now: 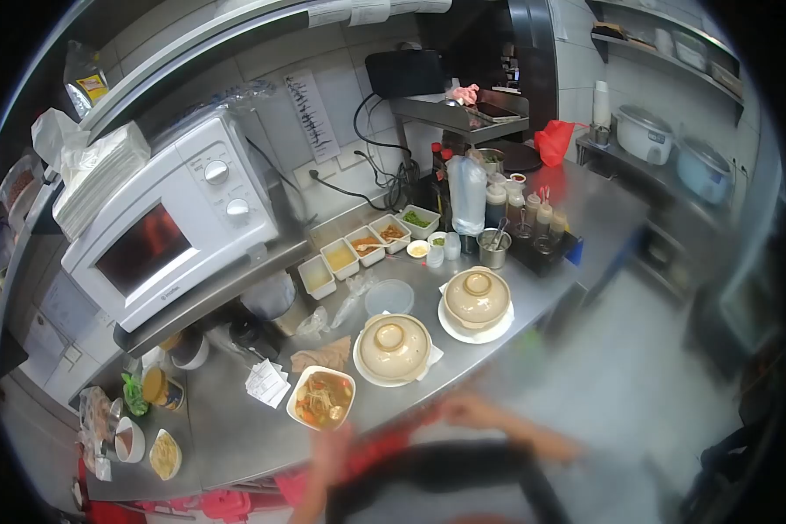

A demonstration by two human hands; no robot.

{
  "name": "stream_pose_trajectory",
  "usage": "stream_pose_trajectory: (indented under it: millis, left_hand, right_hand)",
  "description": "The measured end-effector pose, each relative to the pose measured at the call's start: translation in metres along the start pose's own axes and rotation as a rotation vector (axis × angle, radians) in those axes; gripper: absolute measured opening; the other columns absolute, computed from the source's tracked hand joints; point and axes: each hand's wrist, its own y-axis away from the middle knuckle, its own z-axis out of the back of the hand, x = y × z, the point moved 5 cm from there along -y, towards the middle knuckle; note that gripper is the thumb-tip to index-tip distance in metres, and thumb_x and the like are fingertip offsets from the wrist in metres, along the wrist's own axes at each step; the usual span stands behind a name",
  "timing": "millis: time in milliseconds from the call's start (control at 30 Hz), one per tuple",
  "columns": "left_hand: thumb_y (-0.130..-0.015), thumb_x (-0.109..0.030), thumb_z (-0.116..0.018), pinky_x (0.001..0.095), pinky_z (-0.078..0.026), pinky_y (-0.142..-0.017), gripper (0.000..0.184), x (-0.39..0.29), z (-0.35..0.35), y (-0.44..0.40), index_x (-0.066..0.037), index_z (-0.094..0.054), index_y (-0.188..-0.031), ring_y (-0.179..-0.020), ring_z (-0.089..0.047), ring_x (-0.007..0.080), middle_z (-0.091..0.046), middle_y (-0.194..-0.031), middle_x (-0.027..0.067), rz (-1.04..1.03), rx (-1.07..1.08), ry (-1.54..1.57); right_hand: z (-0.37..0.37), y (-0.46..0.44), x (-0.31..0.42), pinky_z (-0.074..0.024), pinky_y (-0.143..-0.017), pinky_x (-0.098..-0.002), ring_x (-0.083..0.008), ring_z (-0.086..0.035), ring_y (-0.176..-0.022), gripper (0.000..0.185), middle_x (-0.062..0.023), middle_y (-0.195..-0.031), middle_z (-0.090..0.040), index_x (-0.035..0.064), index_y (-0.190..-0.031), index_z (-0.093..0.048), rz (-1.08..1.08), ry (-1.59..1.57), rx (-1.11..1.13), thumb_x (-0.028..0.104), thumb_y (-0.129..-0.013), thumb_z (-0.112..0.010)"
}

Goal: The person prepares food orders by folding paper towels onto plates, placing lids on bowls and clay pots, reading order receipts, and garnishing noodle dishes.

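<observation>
A squarish white bowl of soup (pixel 325 397) with noodle-like strands and orange pieces stands near the counter's front edge. My left hand (pixel 330 445) is at the bowl's near rim, smeared by motion, so its grip does not show. To the right, my right hand (pixel 467 409) is in front of the counter edge with its fingers curled closed; what they hold, if anything, is hidden. Beyond the hands sit two lidded beige clay pots, one pot (pixel 394 351) on a white plate nearer the bowl, the other pot (pixel 477 299) on a white plate farther right.
Paper slips (pixel 267 382) and a brown cloth (pixel 321 356) lie beside the bowl. Several ingredient tubs (pixel 341 256) line the back, with sauce bottles (pixel 515 205) to their right. A white microwave (pixel 173 218) stands on a raised shelf at left. Rice cookers (pixel 644 134) stand far right.
</observation>
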Motion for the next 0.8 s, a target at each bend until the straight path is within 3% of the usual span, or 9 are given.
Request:
stream_pose_trajectory:
  millis: [33,67,100,133,367,400,800]
  left_hand:
    - [-0.085,-0.002,-0.047,0.0313,-0.056,-0.063,0.05,0.003,0.0,0.002,-0.015,-0.025,-0.128,-0.08,-0.063,0.0283,-0.055,-0.106,0.0177,0.016,-0.026,0.031]
    - [-0.085,-0.002,-0.047,0.0315,-0.056,-0.062,0.051,0.02,-0.001,0.001,-0.016,-0.024,-0.129,-0.08,-0.063,0.0287,-0.056,-0.105,0.0183,0.133,-0.136,0.216]
    - [-0.086,-0.002,-0.047,0.0317,-0.056,-0.062,0.053,-0.009,-0.005,0.0,-0.017,-0.023,-0.131,-0.08,-0.064,0.0292,-0.056,-0.105,0.0191,0.388,-0.221,0.629]
    - [-0.086,-0.002,-0.047,0.0319,-0.057,-0.062,0.055,-0.043,-0.01,0.003,-0.019,-0.021,-0.132,-0.081,-0.064,0.0296,-0.056,-0.105,0.02,0.615,-0.432,1.05]
    - [-0.09,-0.007,-0.051,0.0333,-0.058,-0.064,0.055,-0.023,-0.018,-0.001,-0.021,-0.02,-0.133,-0.085,-0.063,0.0302,-0.055,-0.106,0.0201,0.634,-0.423,1.074]
    - [-0.096,-0.01,-0.041,0.0373,-0.057,-0.064,0.054,-0.012,-0.018,-0.002,-0.027,-0.008,-0.134,-0.084,-0.063,0.0327,-0.054,-0.109,0.0253,0.619,-0.388,1.142]
    - [-0.094,-0.025,-0.05,0.0281,-0.052,-0.056,0.05,-0.006,-0.034,0.01,-0.019,-0.02,-0.133,-0.081,-0.065,0.024,-0.061,-0.106,0.0172,0.637,-0.564,0.885]
  right_hand:
    - [0.0,0.022,-0.029,-0.0492,-0.08,-0.0328,-0.0233,-0.063,-0.093,0.038,-0.0116,-0.101,-0.065,0.011,-0.11,-0.061,-0.006,0.039,-0.054,0.031,-0.078,-0.069]
    - [-0.001,0.047,-0.049,-0.0485,-0.081,-0.0355,-0.0261,-0.063,-0.092,0.041,-0.0128,-0.102,-0.064,0.0113,-0.108,-0.062,-0.244,0.121,0.013,0.036,-0.076,-0.07]
    - [0.0,0.073,-0.067,-0.0478,-0.083,-0.0383,-0.0288,-0.062,-0.092,0.045,-0.0139,-0.103,-0.064,0.0116,-0.106,-0.063,-0.478,0.205,0.084,0.041,-0.074,-0.071]
    - [-0.005,0.101,-0.082,-0.0462,-0.085,-0.0403,-0.0312,-0.06,-0.095,0.047,-0.0148,-0.103,-0.063,0.0117,-0.105,-0.064,-0.558,0.153,0.124,0.045,-0.072,-0.071]
    - [-0.011,0.245,-0.166,-0.0436,-0.089,-0.0424,-0.0339,-0.057,-0.099,0.049,-0.0163,-0.104,-0.063,0.0116,-0.103,-0.064,-0.822,-0.012,0.217,0.047,-0.071,-0.071]
    - [-0.008,0.26,-0.175,-0.0434,-0.089,-0.0424,-0.0339,-0.057,-0.099,0.049,-0.0163,-0.104,-0.063,0.0116,-0.103,-0.064,-0.848,-0.034,0.203,0.047,-0.071,-0.071]
    - [0.026,0.382,-0.268,-0.0416,-0.092,-0.0425,-0.0346,-0.054,-0.103,0.048,-0.0173,-0.105,-0.062,0.0111,-0.104,-0.064,-1.04,-0.217,-0.02,0.046,-0.071,-0.071]
